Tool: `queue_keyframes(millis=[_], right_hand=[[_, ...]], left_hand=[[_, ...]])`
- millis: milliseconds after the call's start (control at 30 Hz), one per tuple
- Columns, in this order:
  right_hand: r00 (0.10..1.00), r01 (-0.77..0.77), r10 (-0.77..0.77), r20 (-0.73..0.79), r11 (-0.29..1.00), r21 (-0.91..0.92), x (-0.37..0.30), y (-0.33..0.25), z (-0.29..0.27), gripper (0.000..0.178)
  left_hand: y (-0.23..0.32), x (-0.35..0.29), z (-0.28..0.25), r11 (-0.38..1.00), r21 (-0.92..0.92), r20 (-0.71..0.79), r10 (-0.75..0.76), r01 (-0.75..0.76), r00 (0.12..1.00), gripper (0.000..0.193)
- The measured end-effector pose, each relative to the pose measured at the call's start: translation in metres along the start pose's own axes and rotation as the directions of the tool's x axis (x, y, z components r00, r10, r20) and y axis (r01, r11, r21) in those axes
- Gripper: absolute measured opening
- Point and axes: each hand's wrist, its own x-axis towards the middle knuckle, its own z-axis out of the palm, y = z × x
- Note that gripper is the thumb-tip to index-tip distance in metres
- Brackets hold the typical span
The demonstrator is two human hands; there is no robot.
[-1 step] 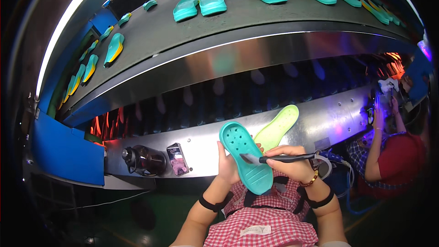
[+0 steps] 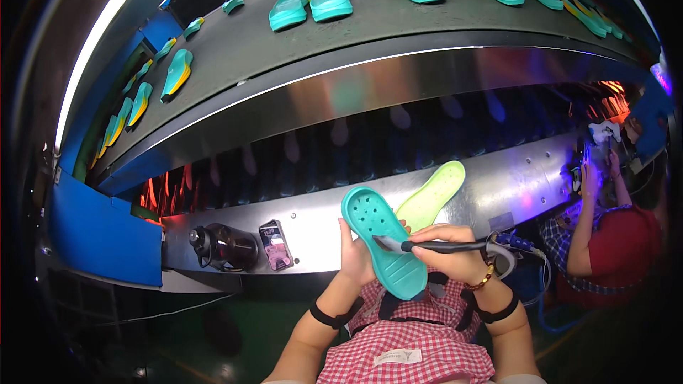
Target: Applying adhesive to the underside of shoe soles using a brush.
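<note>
A teal shoe sole (image 2: 388,231) is tilted up in front of my body, with several small holes in its upper end and ridges near its lower end. My left hand (image 2: 356,256) is closed around its left edge and underside; some fingers are hidden behind it. My right hand (image 2: 452,252) grips a brush (image 2: 441,247) by its slim black handle. The brush's grey tapered tip rests on or just over the sole's middle; contact cannot be told. Behind the teal sole, a pale yellow-green sole (image 2: 435,192) lies on the metal bench.
The metal bench (image 2: 327,224) holds a dark bottle (image 2: 224,247) and a phone (image 2: 275,245) at left. Beyond it, a conveyor belt (image 2: 235,50) carries several teal and yellow soles. A pale hose (image 2: 506,263) curls by my right wrist. Another person (image 2: 612,249) works at the right.
The teal sole in my left hand has shifted very slightly upward. The brush stays over its middle, and both holds look the same.
</note>
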Motion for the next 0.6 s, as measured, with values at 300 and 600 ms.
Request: queue_keyframes(millis=[300,600], right_hand=[[0.831,0.463,-0.342,0.439,0.862,-0.205,-0.013,-0.03,-0.01,0.013],[0.875,0.37,-0.372,0.31,0.926,0.07,-0.009,-0.036,-0.001,0.016]], left_hand=[[0.023,-0.007,0.016,0.969,0.038,-0.231,0.247,-0.245,0.941,0.087],[0.023,0.002,0.036,0.926,0.086,-0.036,0.373,-0.369,0.927,0.086]])
